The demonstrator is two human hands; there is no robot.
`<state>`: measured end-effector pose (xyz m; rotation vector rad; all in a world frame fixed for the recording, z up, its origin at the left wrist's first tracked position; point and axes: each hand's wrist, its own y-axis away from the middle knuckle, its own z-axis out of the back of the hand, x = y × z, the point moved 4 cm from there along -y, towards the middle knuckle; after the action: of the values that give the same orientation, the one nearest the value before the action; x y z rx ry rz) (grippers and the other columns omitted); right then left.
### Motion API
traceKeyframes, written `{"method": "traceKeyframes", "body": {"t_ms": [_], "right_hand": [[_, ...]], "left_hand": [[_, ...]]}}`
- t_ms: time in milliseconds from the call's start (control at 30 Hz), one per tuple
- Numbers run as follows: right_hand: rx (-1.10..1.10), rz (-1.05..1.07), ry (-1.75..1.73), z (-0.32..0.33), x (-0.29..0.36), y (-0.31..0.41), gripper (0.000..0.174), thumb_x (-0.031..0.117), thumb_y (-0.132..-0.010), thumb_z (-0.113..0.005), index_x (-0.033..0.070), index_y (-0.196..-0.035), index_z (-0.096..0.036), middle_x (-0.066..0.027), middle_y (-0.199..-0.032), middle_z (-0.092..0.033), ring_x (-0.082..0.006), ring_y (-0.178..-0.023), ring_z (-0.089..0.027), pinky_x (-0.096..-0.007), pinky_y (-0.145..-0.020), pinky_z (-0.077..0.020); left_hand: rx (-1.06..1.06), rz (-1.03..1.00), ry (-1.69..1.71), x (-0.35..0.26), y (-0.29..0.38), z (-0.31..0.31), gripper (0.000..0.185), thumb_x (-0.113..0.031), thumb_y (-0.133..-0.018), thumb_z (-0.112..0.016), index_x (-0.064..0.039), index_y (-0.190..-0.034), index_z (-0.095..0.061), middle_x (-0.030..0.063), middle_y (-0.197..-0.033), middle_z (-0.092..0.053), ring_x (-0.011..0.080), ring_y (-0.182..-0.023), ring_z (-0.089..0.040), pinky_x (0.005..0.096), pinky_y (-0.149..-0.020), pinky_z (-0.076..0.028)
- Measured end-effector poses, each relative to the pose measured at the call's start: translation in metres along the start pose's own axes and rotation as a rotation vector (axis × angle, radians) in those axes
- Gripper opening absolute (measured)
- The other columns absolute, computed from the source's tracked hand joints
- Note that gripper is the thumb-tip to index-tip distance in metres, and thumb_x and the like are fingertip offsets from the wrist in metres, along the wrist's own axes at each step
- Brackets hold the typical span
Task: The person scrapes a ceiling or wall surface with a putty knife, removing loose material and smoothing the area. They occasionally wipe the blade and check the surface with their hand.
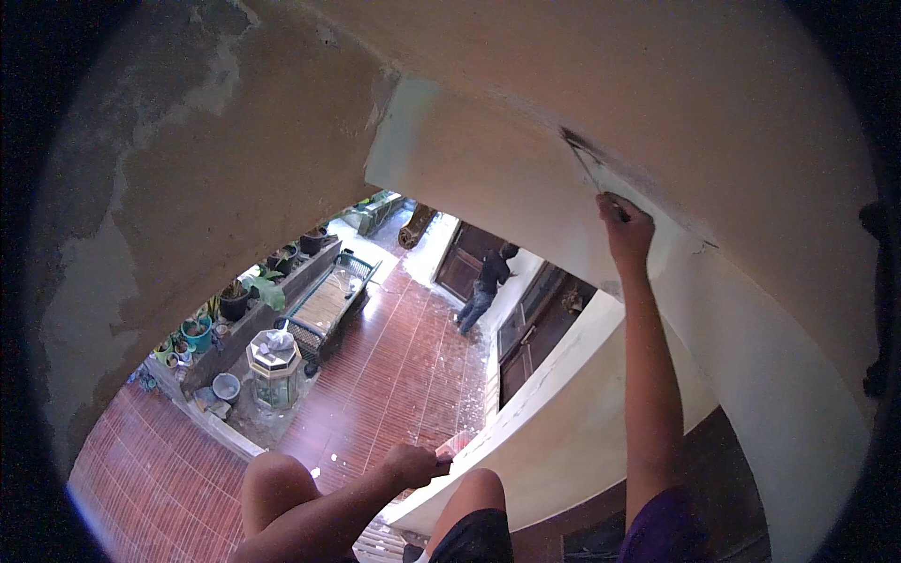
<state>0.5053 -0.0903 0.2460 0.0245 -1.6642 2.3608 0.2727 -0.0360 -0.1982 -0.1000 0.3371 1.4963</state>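
My right hand [626,222] is raised to the joint between the wall and the ceiling. Its fingers are closed around a thin hand tool [586,163], whose far end meets a dark smudge [571,135] along that joint. Whether the tool is a scraper or a brush, I cannot tell. Lower down, above my bent knees, my left hand [412,466] grips a short dark handle-like piece [443,464]; most of it is hidden in the fist. The wall panel [493,155] beside the tool is pale, with a greenish patch at its far corner.
Far below, a person [490,285] stands by a white wall near wooden doors. A bench [327,299], an octagonal glass-sided cabinet [274,373], a bucket [226,387] and potted plants [234,299] line the left. Red tiles [394,366] cover the floor. A ledge [556,359] runs at right.
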Motion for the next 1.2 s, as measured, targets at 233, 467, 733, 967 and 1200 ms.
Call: {"method": "traceKeyframes", "body": {"t_ms": [233,467,733,967,1200], "right_hand": [[0.037,-0.053,0.128,0.073,-0.043,0.036,0.031,0.023,-0.085,-0.071,-0.004,-0.100,-0.069,-0.0103,-0.082,-0.071,-0.0142,-0.071,-0.064,-0.0272,-0.067,-0.0508],[-0.019,-0.124,0.121,0.106,-0.081,0.039,0.030,0.022,-0.085,-0.071,-0.005,-0.101,-0.069,-0.0087,-0.082,-0.070,-0.0126,-0.068,-0.062,-0.0265,-0.064,-0.0501],[0.049,-0.024,-0.022,0.060,-0.073,-0.015,0.028,0.021,-0.083,-0.072,-0.004,-0.094,-0.071,-0.0065,-0.074,-0.068,-0.0137,-0.063,-0.061,-0.0268,-0.064,-0.0498],[0.066,-0.005,0.003,0.037,-0.083,-0.029,0.025,0.024,-0.084,-0.072,0.001,-0.094,-0.073,0.0002,-0.067,-0.064,-0.0062,-0.056,-0.052,-0.0221,-0.057,-0.0432],[-0.059,0.071,0.061,0.060,-0.105,-0.026,0.023,0.021,-0.087,-0.070,0.000,-0.094,-0.072,-0.0023,-0.074,-0.067,-0.0062,-0.064,-0.056,-0.0226,-0.060,-0.0455]], "left_hand": [[-0.127,-0.020,-0.028,0.005,0.007,0.003,0.030,-0.019,-0.083,-0.055,-0.023,-0.112,-0.056,0.0118,-0.093,-0.068,0.0314,-0.085,-0.069,0.0473,-0.064,-0.054],[-0.036,-0.016,-0.107,0.007,0.015,-0.008,0.038,-0.021,-0.086,-0.052,-0.028,-0.123,-0.053,0.0082,-0.094,-0.069,0.0272,-0.085,-0.069,0.0441,-0.064,-0.055],[-0.038,-0.047,-0.083,0.007,0.014,-0.005,0.044,-0.025,-0.089,-0.049,-0.034,-0.132,-0.046,0.0076,-0.098,-0.069,0.0271,-0.084,-0.069,0.0447,-0.065,-0.054],[-0.031,-0.020,-0.086,0.008,0.017,-0.001,0.041,-0.021,-0.086,-0.052,-0.030,-0.126,-0.049,0.0095,-0.090,-0.068,0.0306,-0.082,-0.068,0.0467,-0.064,-0.053],[-0.033,-0.003,-0.052,-0.001,0.027,0.005,0.038,-0.018,-0.087,-0.051,-0.028,-0.124,-0.050,0.0128,-0.093,-0.067,0.0334,-0.079,-0.068,0.0478,-0.062,-0.054]]}}
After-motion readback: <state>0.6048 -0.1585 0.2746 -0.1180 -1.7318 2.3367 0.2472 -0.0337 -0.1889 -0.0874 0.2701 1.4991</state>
